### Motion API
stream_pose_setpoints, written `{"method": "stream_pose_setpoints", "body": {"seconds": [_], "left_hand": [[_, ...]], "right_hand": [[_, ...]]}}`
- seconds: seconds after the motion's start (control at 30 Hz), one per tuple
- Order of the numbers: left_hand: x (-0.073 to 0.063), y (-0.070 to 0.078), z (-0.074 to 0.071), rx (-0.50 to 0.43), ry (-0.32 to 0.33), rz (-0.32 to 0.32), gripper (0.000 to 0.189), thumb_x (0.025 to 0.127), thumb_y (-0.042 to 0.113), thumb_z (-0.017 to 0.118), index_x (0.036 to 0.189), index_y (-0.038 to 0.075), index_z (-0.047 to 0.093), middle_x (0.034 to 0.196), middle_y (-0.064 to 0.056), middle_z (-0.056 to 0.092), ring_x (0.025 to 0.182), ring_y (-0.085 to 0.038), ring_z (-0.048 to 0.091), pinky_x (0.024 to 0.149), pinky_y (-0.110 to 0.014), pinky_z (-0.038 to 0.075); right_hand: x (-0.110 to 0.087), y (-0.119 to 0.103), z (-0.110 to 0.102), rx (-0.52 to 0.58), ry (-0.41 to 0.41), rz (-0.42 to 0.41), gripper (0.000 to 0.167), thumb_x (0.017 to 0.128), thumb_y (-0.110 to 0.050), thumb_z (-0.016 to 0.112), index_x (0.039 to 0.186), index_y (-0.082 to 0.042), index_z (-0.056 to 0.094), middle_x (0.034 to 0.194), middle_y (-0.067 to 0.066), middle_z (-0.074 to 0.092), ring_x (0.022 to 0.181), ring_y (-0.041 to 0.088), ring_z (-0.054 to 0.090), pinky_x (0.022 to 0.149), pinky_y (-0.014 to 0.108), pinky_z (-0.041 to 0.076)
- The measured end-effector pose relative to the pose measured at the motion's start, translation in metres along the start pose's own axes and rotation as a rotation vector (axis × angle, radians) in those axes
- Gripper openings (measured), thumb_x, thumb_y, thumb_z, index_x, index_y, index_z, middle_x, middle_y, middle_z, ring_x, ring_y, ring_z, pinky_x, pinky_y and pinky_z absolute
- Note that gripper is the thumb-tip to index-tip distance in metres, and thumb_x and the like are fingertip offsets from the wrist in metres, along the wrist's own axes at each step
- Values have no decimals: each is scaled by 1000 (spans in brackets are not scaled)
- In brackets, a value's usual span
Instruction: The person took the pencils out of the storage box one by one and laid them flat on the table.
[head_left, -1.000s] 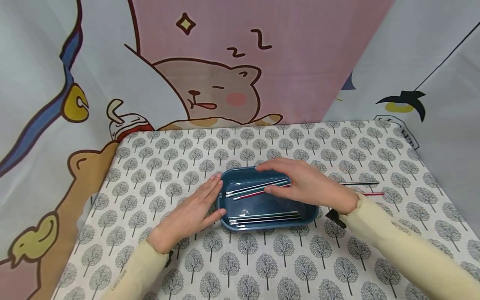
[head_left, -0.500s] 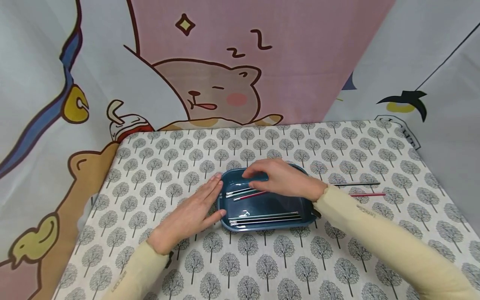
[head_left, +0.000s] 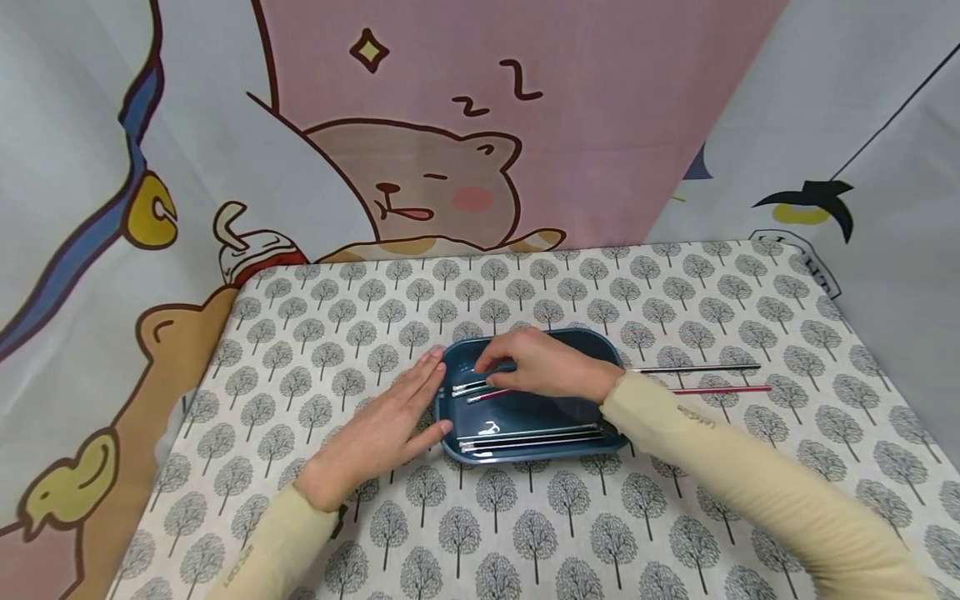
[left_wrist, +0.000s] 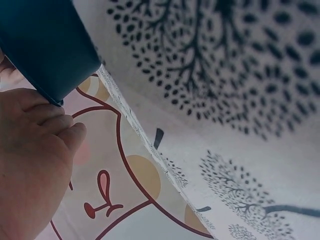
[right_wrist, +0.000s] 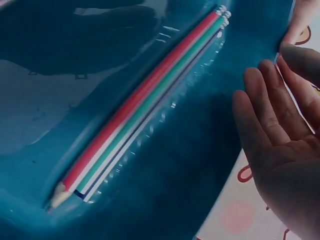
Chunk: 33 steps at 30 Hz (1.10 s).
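Note:
My left hand [head_left: 382, 429] lies against the left end of a dark blue tray [head_left: 517, 417], fingers straight along its rim; in the left wrist view the fingers touch the tray's edge. Over the tray's back half hovers my right hand [head_left: 540, 362], its fingers bent loosely. Below it lie a red pencil [right_wrist: 135, 100], a green pencil [right_wrist: 150, 112] and a dark-and-white one, side by side. In the right wrist view the right hand [right_wrist: 285, 135] is apart from these pencils and holds nothing. Several more pencils [head_left: 536, 437] lie along the tray's front side.
Right of the tray, a black pencil [head_left: 697, 367] and a red pencil [head_left: 723, 389] lie on the tree-patterned tablecloth [head_left: 360, 292]. My right forearm passes in front of them and hides their left ends. A curtain with cartoon animals [head_left: 450, 183] hangs behind the table.
My right hand has moved left across the tray, above the back pencils. More of the two pencils on the cloth shows now. The left hand and tray have stayed in place.

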<state>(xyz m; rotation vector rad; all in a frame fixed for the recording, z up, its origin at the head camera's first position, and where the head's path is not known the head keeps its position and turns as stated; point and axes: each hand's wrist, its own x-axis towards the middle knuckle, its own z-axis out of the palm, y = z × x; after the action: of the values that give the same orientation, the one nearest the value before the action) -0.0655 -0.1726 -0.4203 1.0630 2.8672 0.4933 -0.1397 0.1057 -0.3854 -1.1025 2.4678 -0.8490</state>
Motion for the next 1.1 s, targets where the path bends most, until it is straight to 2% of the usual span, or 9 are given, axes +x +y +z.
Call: {"method": "stream_pose_setpoints", "body": {"seconds": [0.23,0.47,0.7,0.93,1.1], "left_hand": [[0,0,-1,-7,-3,0,81,108,58,40,163,0,23,174,-5,2,158,-30,18,124,-51,29],[0,1,-1,-18,-14,-16,80,108,56,43,163,2,22,174,-3,1,159,-26,14,125,-47,26],[1,0,0,-11,-14,-7,80,107,51,49,163,0,22,174,-5,1,158,-29,15,124,-50,28],[1,0,0,-9,-16,-5,81,108,56,43,163,0,22,174,-5,1,158,-29,16,125,-50,27],[1,0,0,-14,-26,-19,81,108,56,44,163,2,21,174,-3,0,159,-25,13,126,-46,24]], "right_hand": [[0,13,8,13,-25,-9,21,93,-10,78,113,-10,79,108,1,76,95,9,69,86,34,60],[0,23,16,8,-46,-11,21,91,-11,80,113,-11,78,107,-3,74,97,9,69,88,29,59],[1,26,21,-6,-41,-26,17,90,-8,80,107,-12,80,99,-4,73,87,4,65,80,23,58],[0,25,19,-52,-49,-3,13,90,-9,80,101,-15,81,93,-9,73,80,0,63,75,21,57],[0,24,17,-76,-76,12,12,90,-11,81,102,-15,81,90,-10,74,78,0,63,74,23,57]]}}
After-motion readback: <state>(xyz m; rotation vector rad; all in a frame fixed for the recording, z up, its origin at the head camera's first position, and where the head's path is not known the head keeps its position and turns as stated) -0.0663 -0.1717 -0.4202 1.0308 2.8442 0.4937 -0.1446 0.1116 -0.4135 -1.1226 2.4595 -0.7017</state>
